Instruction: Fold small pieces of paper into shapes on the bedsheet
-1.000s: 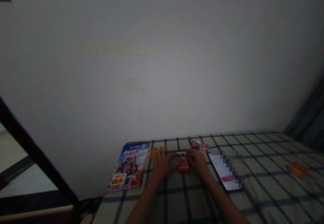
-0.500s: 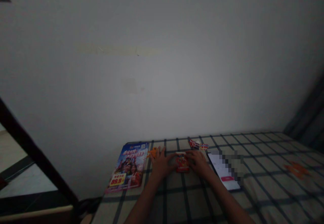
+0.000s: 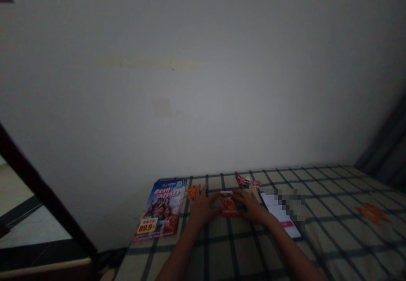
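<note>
A small red card-like packet (image 3: 229, 205) with a colourful picture and a pale top edge lies on the checked cloth between my hands. To its left, my left hand (image 3: 202, 202) is open with its fingers spread, its thumb at the packet's left edge. From the other side, my right hand (image 3: 249, 205) reaches over the right edge, fingers apart and fingertips at the packet. Neither hand is closed around it. An orange cut-out shape (image 3: 191, 191) lies partly hidden behind my left fingers.
A glossy flyer (image 3: 163, 209) marked 89.9 lies at the left. Right of my right hand is a phone or tablet (image 3: 275, 209) with a lit screen, partly pixelated. A crumpled printed wrapper (image 3: 247, 182) lies near the wall (image 3: 203, 103). Another orange shape (image 3: 371, 213) is far right.
My right hand has shifted slightly, its fingers a little more stretched out at the packet's right edge. The left hand and the packet look almost unmoved.
</note>
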Available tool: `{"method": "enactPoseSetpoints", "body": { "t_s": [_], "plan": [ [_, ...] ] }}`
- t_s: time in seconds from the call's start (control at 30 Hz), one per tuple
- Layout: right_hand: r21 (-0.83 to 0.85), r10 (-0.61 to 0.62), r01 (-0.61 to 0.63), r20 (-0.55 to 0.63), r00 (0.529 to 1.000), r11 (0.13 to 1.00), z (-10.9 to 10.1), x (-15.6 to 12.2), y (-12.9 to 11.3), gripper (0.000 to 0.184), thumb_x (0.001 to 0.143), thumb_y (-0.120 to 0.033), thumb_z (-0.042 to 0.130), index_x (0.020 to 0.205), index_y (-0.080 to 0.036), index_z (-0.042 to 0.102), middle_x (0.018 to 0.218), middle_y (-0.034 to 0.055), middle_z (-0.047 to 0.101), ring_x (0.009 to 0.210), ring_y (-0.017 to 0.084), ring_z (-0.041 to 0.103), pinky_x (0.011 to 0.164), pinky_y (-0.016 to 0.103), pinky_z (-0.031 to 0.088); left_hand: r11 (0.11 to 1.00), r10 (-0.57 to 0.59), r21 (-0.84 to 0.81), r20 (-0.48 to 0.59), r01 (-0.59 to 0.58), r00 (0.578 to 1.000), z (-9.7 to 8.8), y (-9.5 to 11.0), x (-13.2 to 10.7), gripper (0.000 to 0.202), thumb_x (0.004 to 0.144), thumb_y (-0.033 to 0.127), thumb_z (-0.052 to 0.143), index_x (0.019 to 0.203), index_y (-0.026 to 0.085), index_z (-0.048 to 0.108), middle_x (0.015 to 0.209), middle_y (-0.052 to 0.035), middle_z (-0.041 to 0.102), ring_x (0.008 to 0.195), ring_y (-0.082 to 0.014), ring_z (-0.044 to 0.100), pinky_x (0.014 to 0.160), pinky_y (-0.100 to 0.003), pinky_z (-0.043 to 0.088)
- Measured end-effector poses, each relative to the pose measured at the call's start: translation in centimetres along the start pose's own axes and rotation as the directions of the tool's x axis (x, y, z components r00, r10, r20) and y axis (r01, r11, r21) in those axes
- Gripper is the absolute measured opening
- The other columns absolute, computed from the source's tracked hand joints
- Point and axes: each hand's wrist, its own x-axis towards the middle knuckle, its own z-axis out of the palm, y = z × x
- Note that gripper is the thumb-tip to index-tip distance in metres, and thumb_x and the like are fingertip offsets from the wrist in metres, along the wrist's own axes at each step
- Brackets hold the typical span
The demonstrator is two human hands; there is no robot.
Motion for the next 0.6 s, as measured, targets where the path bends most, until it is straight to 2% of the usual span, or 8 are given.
{"method": "enactPoseSetpoints", "body": {
  "t_s": [0.27,0.47,0.6],
  "plan": [
    [0.038,-0.019,0.018,0.021,1.000,0.999,0.1,-0.4,0.5,0.072,0.078,-0.029,0.066,0.146,-0.036,0.044,0.157,0.0078,0.037,0.148,0.030,0.028,0.119,0.063,0.010,1.000,0.010,-0.007,-0.014,-0.010,1.000,-0.1,0.1,-0.2,0.064,0.075,0.079,0.054,0.135,0.055,0.051,0.162,-0.0006,0.031,0.151,-0.0427,0.009,0.110,-0.078,-0.004],
    [0.093,-0.044,0.048,-0.039,0.998,0.995,0.6,-1.3,0.4,0.070,0.076,-0.031,0.066,0.144,-0.033,0.047,0.155,0.0082,0.042,0.146,0.028,0.032,0.120,0.060,0.011,0.999,0.037,-0.019,0.004,-0.036,0.999,-0.2,0.1,-0.7,0.065,0.075,0.074,0.060,0.135,0.051,0.054,0.162,-0.0030,0.031,0.152,-0.0414,0.008,0.111,-0.076,-0.008],
    [0.114,-0.053,0.064,-0.098,0.994,0.991,1.2,-2.1,0.2,0.070,0.074,-0.030,0.068,0.141,-0.032,0.051,0.151,0.0076,0.047,0.145,0.028,0.034,0.121,0.058,0.013,0.999,0.036,0.003,0.032,-0.036,0.999,-0.2,0.1,-1.0,0.061,0.078,0.073,0.057,0.135,0.052,0.053,0.163,-0.0015,0.029,0.152,-0.0399,0.008,0.111,-0.075,-0.011]
  ]
}}
